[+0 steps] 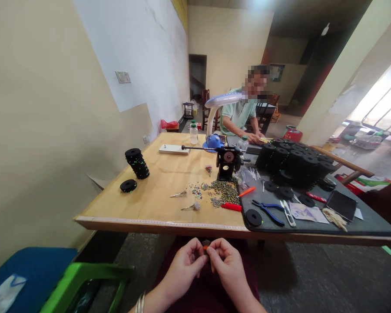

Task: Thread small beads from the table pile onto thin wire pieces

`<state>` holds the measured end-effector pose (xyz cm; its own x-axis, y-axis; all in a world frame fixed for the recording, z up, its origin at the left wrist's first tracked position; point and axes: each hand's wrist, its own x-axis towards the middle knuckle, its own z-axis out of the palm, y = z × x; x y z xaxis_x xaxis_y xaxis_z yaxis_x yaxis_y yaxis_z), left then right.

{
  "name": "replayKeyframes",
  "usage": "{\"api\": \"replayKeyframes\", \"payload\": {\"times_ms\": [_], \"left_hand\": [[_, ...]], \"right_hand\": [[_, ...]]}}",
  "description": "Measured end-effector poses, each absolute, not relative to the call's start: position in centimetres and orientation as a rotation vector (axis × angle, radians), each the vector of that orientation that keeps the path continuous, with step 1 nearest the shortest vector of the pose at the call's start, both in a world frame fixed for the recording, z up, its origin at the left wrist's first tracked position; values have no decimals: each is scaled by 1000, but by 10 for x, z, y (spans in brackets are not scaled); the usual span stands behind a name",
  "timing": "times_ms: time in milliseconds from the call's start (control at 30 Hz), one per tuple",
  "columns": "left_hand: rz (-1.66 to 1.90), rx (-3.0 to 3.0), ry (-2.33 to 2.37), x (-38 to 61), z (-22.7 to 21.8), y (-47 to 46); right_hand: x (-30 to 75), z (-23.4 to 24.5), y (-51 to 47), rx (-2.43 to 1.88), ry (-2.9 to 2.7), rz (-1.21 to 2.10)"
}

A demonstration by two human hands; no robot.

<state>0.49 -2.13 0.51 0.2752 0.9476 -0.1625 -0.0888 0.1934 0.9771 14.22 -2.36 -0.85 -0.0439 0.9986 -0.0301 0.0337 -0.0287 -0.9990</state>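
Just in front of the table's near edge, over my lap, my left hand [189,261] and my right hand [227,261] meet with thumbs and forefingers pinched together. Between the fingertips shows a small orange piece [205,247], with something thin and dark by it; it is too small to name its kind. Both hands are closed on it. On the table beyond lie a red-handled tool [231,207], a heap of small striped pieces [226,192], scattered coloured beads [196,190] and two small wire-like bundles [191,206].
A black winding device [227,161] with a long rod stands mid-table, near a blue-based lamp [213,141]. Stacked black foam spools [293,161], blue-handled pliers [270,211] and a cutter [288,213] lie on the grey mat [366,224]. Across sits a co-worker [236,115]. Black spools [137,163] stand left.
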Motion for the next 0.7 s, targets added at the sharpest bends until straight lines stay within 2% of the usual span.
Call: {"api": "replayKeyframes", "payload": {"times_ms": [700], "left_hand": [[945,1087,955,6,-2,-22]], "right_hand": [[143,-13,-22,-1215,-1192,1284]]}}
